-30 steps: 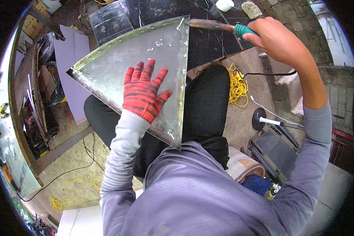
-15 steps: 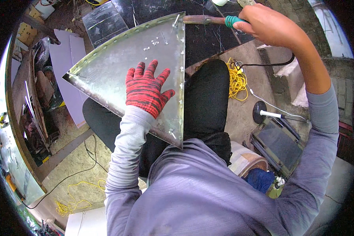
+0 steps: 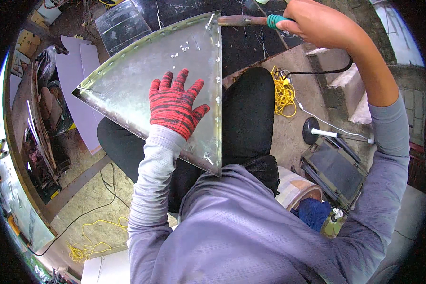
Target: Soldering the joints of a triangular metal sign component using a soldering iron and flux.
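Note:
A fan-shaped sheet-metal panel (image 3: 128,80) with a raised rim lies across my lap, its straight sides meeting near my waist. My left hand (image 3: 176,102), in a red and black striped glove, rests flat on it with the fingers spread. My bare right hand (image 3: 312,21) grips the green-wrapped handle of a soldering iron (image 3: 244,20); a black cord trails from behind my wrist. The iron's brown shaft points left, and its end is at the panel's far right corner. Small white scraps (image 3: 184,47) are on the metal, and pale bits dot the rim.
Dark marbled slabs (image 3: 236,52) lie beyond the panel. On the floor to the right are a coiled yellow cord (image 3: 284,97), a dark framed panel (image 3: 334,165) and a bucket (image 3: 293,187) with a blue cloth. At left stand a pale board (image 3: 78,85) and a metal-topped bench (image 3: 14,189).
The whole view has shifted a little. My right hand and the iron have moved slightly left and away from me, while my left hand keeps its place on the panel.

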The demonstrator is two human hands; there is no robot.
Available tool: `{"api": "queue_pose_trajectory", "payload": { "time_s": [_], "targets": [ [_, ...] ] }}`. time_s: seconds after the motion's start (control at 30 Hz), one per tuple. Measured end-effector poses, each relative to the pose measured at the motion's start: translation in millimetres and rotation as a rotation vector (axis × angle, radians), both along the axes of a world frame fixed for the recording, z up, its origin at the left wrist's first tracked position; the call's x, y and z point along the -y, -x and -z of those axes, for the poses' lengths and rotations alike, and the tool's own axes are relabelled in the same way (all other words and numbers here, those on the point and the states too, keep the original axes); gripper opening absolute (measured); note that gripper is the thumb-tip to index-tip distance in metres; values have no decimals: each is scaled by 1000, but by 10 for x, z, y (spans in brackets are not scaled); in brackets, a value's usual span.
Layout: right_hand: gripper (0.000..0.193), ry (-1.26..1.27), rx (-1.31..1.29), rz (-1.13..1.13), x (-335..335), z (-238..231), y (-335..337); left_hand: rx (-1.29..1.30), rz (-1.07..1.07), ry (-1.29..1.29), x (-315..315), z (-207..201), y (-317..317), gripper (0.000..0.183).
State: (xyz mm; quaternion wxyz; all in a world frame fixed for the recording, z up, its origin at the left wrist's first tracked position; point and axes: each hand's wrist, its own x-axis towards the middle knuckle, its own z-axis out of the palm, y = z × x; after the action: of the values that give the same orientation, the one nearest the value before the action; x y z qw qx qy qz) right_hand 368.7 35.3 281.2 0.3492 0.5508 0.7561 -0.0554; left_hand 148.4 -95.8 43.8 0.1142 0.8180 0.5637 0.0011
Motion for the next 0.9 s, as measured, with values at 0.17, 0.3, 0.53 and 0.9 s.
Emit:
{"api": "queue_pose_trajectory", "payload": {
  "time_s": [0.17,0.3,0.53,0.9],
  "targets": [
    [49,21,3,37,-36,29,12,0,8,-40,-1,-1,-1,66],
    [49,14,-12,18,-55,44,-35,9,-4,-9,1,11,-8,66],
    [49,15,-30,38,-31,34,-4,9,7,-45,7,26,5,66],
    [43,-149,-546,-479,-7,335,-550,15,24,-61,-2,-8,-15,66]
  ]
}}
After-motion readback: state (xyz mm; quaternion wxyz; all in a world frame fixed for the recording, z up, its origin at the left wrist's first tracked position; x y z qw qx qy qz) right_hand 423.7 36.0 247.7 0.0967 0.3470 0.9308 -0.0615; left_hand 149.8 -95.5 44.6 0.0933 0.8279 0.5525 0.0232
